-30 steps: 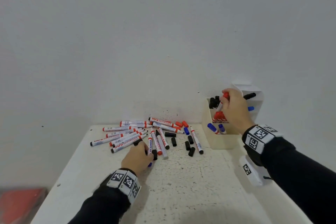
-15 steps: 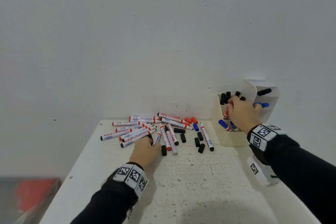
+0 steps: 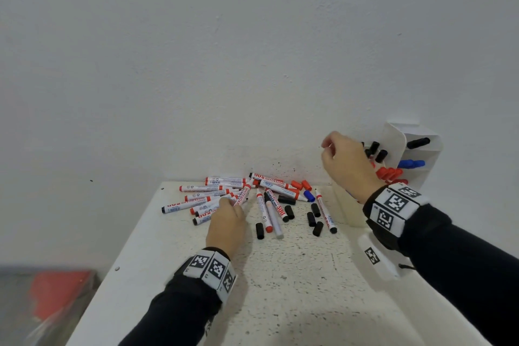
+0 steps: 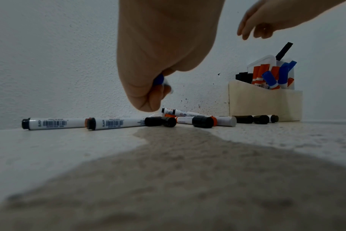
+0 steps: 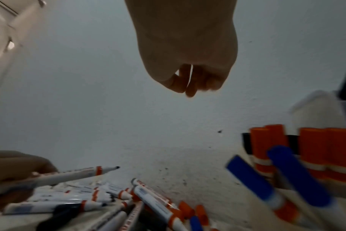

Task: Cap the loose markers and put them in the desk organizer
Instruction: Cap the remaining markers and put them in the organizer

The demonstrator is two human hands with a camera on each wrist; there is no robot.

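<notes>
1. Step in hand, as a judgement: picking the next loose marker and finding its cap. The left hand (image 3: pixel 224 222) sits at the near edge of the marker pile (image 3: pixel 222 191), fingers curled round a red-banded marker (image 3: pixel 242 195) whose bare tip points toward 1 o'clock. The left wrist view also shows something blue (image 4: pixel 158 79) tucked between those fingers; what it is cannot be told.

2. The right hand (image 3: pixel 345 163) hangs in the air just at 9 o'clock of the organizer (image 3: pixel 344 215), fingers loosely curled and holding nothing.

3. The organizer stands at 2 o'clock on the table (image 3: pixel 280 289), against the wall, with capped black, red and blue markers upright in it. The uncapped markers lie fanned out at 12 o'clock.

4. The next move probably calls for the free right hand to fetch a matching cap. The red caps (image 3: pixel 302 185) lie at the far side of the pile, at about 1 o'clock from the left hand, next to a blue cap (image 3: pixel 309 195). The cap then has to be pushed on along the marker's line.

5. In the way: black caps (image 3: pixel 311 219) are scattered between the pile and the organizer, and could be picked by mistake or knocked. Crossed markers overlap, so lifting one may shift others.

6. At 8 o'clock, off the table, a blurred red thing (image 3: pixel 56 289) sits low.
</notes>
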